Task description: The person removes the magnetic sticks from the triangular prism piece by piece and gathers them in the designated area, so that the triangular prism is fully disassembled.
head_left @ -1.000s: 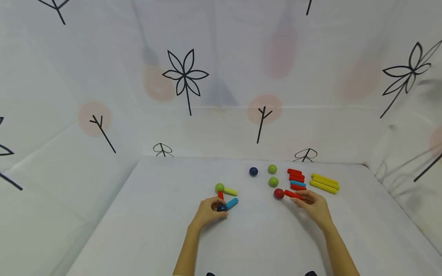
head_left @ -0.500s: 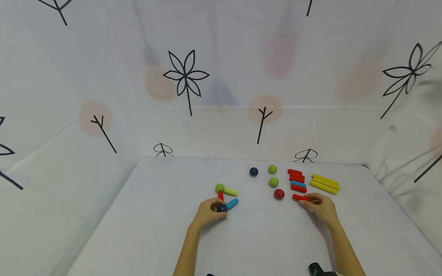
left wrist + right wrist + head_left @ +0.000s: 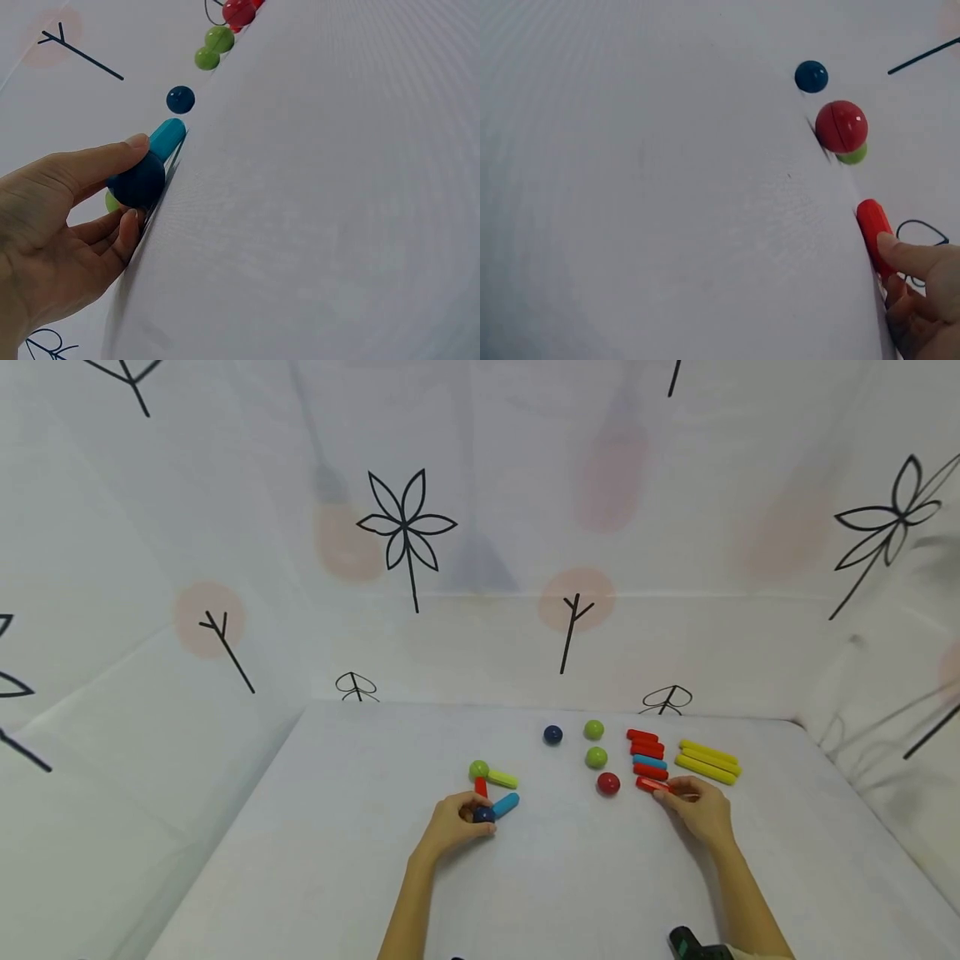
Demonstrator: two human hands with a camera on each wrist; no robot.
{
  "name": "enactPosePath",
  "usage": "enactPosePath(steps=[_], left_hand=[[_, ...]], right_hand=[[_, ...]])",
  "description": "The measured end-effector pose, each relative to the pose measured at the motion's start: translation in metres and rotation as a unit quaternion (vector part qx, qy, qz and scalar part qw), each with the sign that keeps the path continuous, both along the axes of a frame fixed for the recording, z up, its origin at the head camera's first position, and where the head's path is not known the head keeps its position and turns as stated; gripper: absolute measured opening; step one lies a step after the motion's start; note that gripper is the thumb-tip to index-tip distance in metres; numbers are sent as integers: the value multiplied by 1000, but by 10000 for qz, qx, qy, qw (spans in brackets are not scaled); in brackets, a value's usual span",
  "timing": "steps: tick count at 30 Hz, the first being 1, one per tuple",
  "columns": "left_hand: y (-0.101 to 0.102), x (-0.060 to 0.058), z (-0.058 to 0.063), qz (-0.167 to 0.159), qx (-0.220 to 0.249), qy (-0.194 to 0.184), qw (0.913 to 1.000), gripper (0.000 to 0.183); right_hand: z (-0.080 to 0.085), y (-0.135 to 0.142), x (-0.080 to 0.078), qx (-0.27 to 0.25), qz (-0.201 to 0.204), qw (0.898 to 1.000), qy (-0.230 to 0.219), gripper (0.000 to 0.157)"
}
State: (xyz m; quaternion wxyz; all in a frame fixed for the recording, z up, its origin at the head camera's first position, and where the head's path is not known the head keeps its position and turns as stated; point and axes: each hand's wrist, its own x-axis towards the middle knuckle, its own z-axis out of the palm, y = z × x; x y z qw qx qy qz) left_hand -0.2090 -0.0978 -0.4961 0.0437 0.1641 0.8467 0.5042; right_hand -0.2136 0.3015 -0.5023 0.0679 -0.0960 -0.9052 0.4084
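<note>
My left hand grips a dark blue ball between thumb and fingers. A light blue stick points away from this ball to the right. Beyond it, a red stick runs up toward a green ball, which has a yellow-green stick at its side. On the right, my right hand pinches another red stick at one end, low on the table just in front of a row of short sticks. My right fingers partly cover that stick.
Nearby in the row lie several red sticks and a light blue stick. Yellow sticks lie to their right. Left of the row rest a red ball, two green balls and a dark blue ball. A patterned cloth rises behind the table.
My right hand has carried the red stick away from the red ball, rightward to the front of the stick row. My left hand keeps its grip on the dark blue ball in place.
</note>
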Motion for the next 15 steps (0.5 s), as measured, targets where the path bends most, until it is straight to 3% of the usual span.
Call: enactPosePath(steps=[9, 15], left_hand=[[0, 1, 1, 31, 12, -15, 10000, 32], [0, 1, 0, 30, 22, 7, 10000, 32]], right_hand=[[-5, -9, -6, 81, -594, 9978, 283, 48], [-3, -14, -3, 61, -664, 9974, 291, 49]])
